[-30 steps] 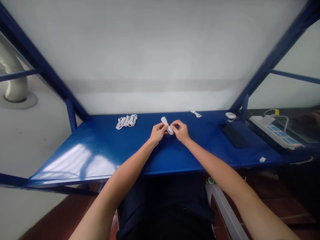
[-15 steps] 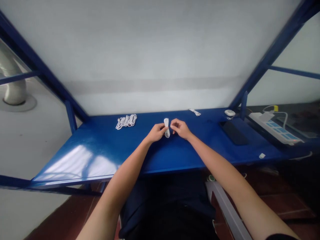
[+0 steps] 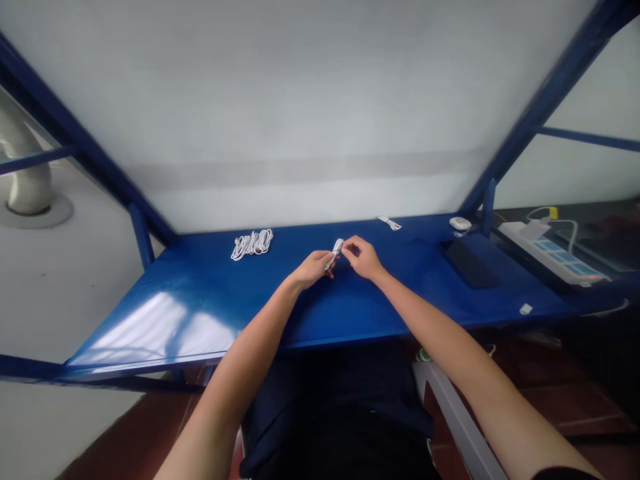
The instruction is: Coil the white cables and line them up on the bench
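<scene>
A broad, pale grey wall [image 3: 310,100] fills the upper half of the view, framed by dark blue steel struts [image 3: 545,113] that slant down to a long blue-painted metal bench [image 3: 150,320], its left side glaring with a patch of light. At far left, a curved white pipe [image 3: 27,187] rises from a round base, cut off by the frame edge. Below the bench, the person's dark clothing [image 3: 340,427] runs out of the bottom of the view, and a grey metal bar [image 3: 455,420] slants beside it; both lie in shadow.

At right, a white power strip with blue panels [image 3: 550,253] lies on a dark surface beyond the bench, with its far end and cord partly hard to make out. On the bench lie a flat black rectangular slab [image 3: 469,263], a small rounded white object [image 3: 460,223], and a tiny white piece [image 3: 525,309], too small to identify.

A looped white cable coil [image 3: 252,244] lies left of the hands, and a short white cable bundle [image 3: 389,223] lies farther back. The narrow white cable bundle [image 3: 335,254] is held above the middle of the bench. The left hand [image 3: 314,269] pinches its lower end, partly hiding it. The right hand [image 3: 363,259] is curled just beside its upper end, and whether those fingers grip it cannot be told.
</scene>
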`<state>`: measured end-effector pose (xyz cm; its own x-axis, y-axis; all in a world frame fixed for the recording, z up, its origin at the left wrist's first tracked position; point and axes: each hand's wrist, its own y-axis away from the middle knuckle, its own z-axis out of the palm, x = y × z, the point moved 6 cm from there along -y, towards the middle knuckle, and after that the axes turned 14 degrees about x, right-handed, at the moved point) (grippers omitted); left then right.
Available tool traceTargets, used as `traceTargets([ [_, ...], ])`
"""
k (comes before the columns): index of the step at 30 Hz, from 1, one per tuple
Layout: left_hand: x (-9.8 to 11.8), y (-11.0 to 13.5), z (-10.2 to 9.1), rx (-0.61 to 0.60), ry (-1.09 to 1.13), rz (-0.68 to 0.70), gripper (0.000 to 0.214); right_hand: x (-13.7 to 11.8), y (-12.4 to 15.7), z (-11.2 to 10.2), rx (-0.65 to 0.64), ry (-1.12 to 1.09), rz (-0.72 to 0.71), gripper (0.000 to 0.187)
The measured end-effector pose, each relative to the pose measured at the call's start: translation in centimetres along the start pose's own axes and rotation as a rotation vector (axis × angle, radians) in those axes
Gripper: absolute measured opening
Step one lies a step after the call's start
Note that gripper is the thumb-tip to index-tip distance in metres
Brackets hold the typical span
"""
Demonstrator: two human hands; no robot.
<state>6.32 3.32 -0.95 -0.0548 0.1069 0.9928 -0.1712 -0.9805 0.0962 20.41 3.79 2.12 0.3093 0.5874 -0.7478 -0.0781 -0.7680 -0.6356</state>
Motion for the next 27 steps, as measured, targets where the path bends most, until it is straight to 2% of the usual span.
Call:
traceTargets([
  [5,0.7,-0.2,-0.7,0.036,-0.369,0.177,0.025,0.4,-0.1,-0.1,0.012,0.091,-0.005,0.008],
  [8,1.9,0.1,-0.8,0.016,-0.554,0.343,0.027,0.8,-0.2,-0.2,-0.002,0.124,0.019,0.008],
  [10,2.3,0.3,-0.8,-0.004,-0.635,0.405,0.027,1.0,-0.2,-0.2,-0.014,0.121,0.044,0.008],
  [15,2.3,0.4,-1.3,-0.049,-0.692,0.419,0.021,1.7,0.2,0.5,-0.120,0.076,0.138,0.009],
  [19,1.9,0.7,-1.9,-0.120,-0.715,0.357,0.019,2.5,0.2,0.6,-0.178,0.083,0.204,0.007],
  [21,1.8,1.0,-2.3,-0.176,-0.753,0.328,0.022,3.6,-0.4,-0.3,-0.112,0.092,0.279,0.008],
  [23,1.9,1.1,-2.9,-0.183,-0.807,0.322,0.024,5.0,-1.2,-2.1,0.009,0.101,0.371,0.009],
  [25,2.2,0.9,-3.8,-0.106,-0.907,0.332,0.021,6.3,-2.1,-4.4,0.136,0.134,0.429,0.010],
  [27,2.3,0.3,-5.0,0.043,-1.070,0.308,0.017,7.2,-2.8,-7.3,0.269,0.265,0.440,0.011],
])
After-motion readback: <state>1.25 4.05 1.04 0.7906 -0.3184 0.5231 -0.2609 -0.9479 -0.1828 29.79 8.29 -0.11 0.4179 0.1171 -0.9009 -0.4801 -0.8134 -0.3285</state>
